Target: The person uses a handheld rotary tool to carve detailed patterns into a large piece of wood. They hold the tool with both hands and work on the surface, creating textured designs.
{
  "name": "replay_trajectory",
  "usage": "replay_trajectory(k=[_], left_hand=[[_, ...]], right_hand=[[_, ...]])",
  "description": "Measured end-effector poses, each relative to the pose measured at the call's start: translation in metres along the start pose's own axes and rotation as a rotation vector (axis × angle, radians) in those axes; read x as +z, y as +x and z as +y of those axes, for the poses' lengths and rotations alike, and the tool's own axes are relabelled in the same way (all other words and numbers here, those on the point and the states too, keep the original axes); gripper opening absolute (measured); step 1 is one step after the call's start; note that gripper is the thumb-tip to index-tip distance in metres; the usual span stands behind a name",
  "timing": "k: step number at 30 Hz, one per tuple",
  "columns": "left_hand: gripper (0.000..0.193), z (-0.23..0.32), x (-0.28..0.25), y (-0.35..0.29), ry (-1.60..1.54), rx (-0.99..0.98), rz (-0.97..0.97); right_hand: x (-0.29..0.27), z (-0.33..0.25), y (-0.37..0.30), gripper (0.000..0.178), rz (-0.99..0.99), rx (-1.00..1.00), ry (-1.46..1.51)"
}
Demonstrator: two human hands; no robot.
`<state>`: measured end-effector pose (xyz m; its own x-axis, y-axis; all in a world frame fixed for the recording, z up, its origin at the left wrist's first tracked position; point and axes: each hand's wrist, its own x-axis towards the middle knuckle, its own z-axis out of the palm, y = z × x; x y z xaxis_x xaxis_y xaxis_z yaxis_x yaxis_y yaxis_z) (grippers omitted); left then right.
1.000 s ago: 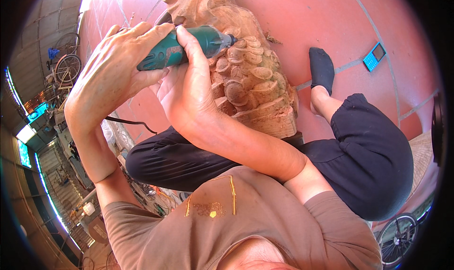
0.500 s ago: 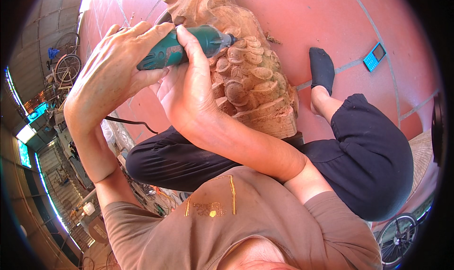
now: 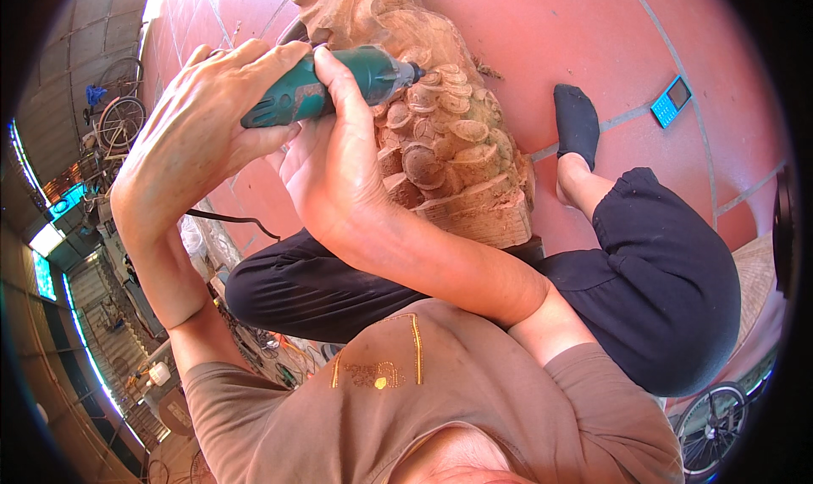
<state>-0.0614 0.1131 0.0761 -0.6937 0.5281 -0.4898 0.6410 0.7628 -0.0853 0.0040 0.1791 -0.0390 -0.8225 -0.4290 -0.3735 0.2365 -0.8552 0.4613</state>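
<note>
A green rotary tool [image 3: 373, 69] with a grey nose lies across the upper middle, its tip pointing right against a carved wooden piece [image 3: 483, 166]. The wood bears rows of rounded, coin-like and overlapping shapes, with a flat block end nearest me. My left hand [image 3: 216, 103] is closed round the tool's rear from the left. My right hand [image 3: 339, 141] grips its middle from below, thumb laid over the body. The fingers behind the tool are mostly hidden, and the small bit at its tip is hard to make out.
Reddish floor tiles [image 3: 517, 27] surround the carving. A blue mobile phone [image 3: 671, 101] lies on them at the right, beyond my dark-socked foot [image 3: 576, 120]. A black cable [image 3: 237, 219] runs below my left hand. Bicycles [image 3: 121, 124] and clutter stand at the far left.
The rotary tool and both hands have shifted very slightly left. My grip on it is the same, and the carving has stayed in place.
</note>
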Motion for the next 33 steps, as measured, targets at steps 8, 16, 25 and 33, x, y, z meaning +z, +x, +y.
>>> replay_trajectory(k=[8, 16, 25, 33], left_hand=[[0.062, -0.002, 0.001, -0.004, 0.022, 0.009, 0.020], [0.064, -0.004, 0.003, -0.008, -0.013, 0.001, 0.024], [0.062, -0.004, 0.000, -0.011, -0.020, 0.019, 0.015], [0.063, -0.006, 0.002, -0.016, -0.010, 0.037, 0.038]], right_hand=[[0.002, 0.001, -0.004, 0.037, 0.012, 0.015, -0.008], [-0.004, 0.006, -0.001, 0.037, 0.033, 0.018, -0.006], [0.001, 0.008, -0.006, 0.036, 0.054, 0.019, -0.017], [-0.006, 0.013, -0.004, 0.037, -0.030, 0.015, -0.037]])
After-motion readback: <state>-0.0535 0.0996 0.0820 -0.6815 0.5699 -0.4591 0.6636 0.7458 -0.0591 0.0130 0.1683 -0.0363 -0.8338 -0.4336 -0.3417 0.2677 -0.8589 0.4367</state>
